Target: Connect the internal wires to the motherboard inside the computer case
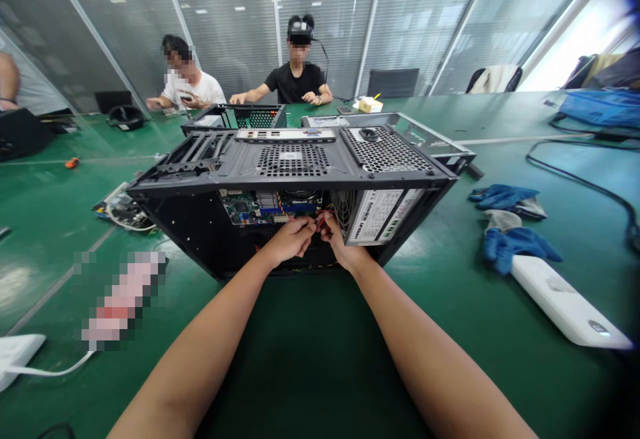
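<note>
A black computer case point(235, 182) lies in front of me with its open side facing me. Both of my hands reach inside it, close together. My right hand point(337, 236) is closed, its fingers pinching a small red cable point(321, 220) beside the power supply point(383, 216). My left hand point(291, 238) is curled shut against the same spot; its fingertips meet the red cable, though the exact grip is too small to make out. Behind the hands is the motherboard point(243, 209), with a twisted yellow and black wire point(281, 204) hanging across it.
Blue and grey gloves point(517, 239) and a white power bank point(565, 299) lie to the right. On the left are a loose circuit board point(123, 207) and a blurred pink item point(125, 299). Two people point(299, 79) sit across the green table point(515, 386), behind more case parts point(435, 139).
</note>
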